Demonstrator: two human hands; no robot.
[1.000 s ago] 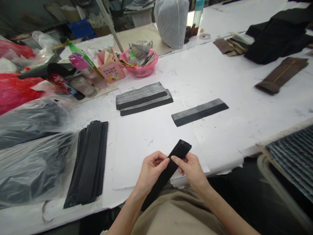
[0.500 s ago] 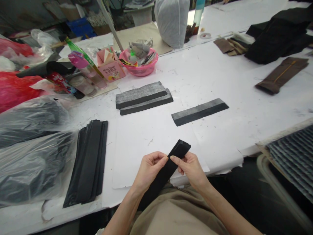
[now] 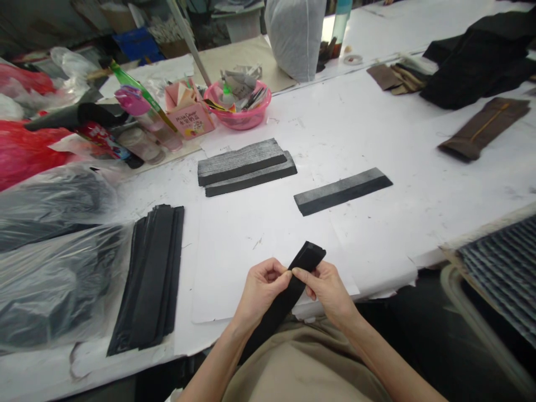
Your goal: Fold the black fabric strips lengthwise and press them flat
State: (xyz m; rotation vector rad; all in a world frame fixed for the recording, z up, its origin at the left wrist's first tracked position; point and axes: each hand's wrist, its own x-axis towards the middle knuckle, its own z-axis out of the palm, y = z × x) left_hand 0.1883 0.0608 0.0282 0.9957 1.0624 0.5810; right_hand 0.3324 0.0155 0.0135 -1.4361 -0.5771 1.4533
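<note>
Both hands pinch a long black fabric strip (image 3: 285, 298) over the near edge of the table. The strip slants from above my hands down to my lap, and its upper end looks folded in layers. My left hand (image 3: 266, 285) grips its left edge with thumb and fingers. Close beside it, thumb tips nearly touching, my right hand (image 3: 329, 285) holds the strip with its thumb on top and fingers underneath. Beyond the hands lie a single grey-and-black strip (image 3: 343, 191) and a small overlapping pile of similar strips (image 3: 243, 162).
A stack of black strips (image 3: 153, 273) lies at the left, beside plastic-wrapped dark material (image 3: 54, 285). Toward the back stand a pink basket (image 3: 240, 117), a pink box (image 3: 195, 120) and a pale sack (image 3: 295, 39). Brown fabric (image 3: 483, 128) and black fabric (image 3: 473, 61) lie at the right.
My left hand has shifted very slightly right, and the strip's upper end sits a touch lower. Both hands keep their pinch on it; the other pieces lie as before.
</note>
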